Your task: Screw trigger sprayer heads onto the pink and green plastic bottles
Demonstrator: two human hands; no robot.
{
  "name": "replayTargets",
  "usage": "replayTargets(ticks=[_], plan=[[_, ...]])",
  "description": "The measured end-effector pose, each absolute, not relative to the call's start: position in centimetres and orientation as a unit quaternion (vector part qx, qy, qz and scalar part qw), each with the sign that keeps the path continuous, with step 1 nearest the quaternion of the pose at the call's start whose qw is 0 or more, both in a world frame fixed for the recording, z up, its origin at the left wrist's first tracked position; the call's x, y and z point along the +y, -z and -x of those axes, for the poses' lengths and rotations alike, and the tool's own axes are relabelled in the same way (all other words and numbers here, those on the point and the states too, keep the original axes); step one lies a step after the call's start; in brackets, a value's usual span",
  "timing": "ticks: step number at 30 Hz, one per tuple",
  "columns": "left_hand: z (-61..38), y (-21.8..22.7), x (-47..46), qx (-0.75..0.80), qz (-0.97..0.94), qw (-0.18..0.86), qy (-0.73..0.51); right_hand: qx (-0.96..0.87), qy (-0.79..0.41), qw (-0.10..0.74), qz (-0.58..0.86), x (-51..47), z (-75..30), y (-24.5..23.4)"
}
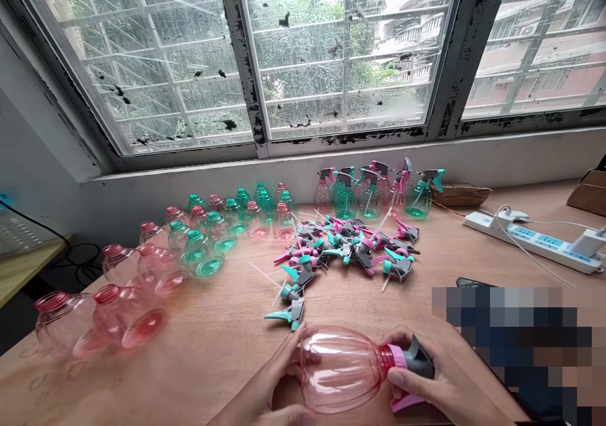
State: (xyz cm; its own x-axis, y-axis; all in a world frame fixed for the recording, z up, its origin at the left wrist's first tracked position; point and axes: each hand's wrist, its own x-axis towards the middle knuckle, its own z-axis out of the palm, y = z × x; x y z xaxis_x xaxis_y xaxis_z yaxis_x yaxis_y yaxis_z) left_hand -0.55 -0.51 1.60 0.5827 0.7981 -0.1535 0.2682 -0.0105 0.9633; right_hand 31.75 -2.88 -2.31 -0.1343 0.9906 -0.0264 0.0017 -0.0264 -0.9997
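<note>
A clear pink spray bottle (341, 369) lies on its side just above the near table edge, its base toward the left. My left hand (279, 375) is wrapped round the base end. At the neck, my right hand (426, 375) grips the pink collar of a grey and pink trigger sprayer (419, 360), which sits on the bottle's mouth. Whether the collar is fully screwed down I cannot tell. Beyond my hands lies a heap of loose trigger sprayers (350, 243) in pink, teal and grey, some with thin white tubes.
Open pink and green bottles (203, 252) stand in rows at the left. Several bottles with sprayers (372, 192) stand by the wall. A white power strip (534, 243) with cables lies right, near a dark phone (473, 283) and a pixelated patch.
</note>
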Motion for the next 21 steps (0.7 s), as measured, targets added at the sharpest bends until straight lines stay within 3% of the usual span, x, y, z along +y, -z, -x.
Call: replayTargets(ticks=[21], plan=[[0.6,-1.56,-0.44,0.401,-0.658,0.596,-0.227,-0.514,-0.562,0.452,0.465,-3.01,-31.69,2.16]])
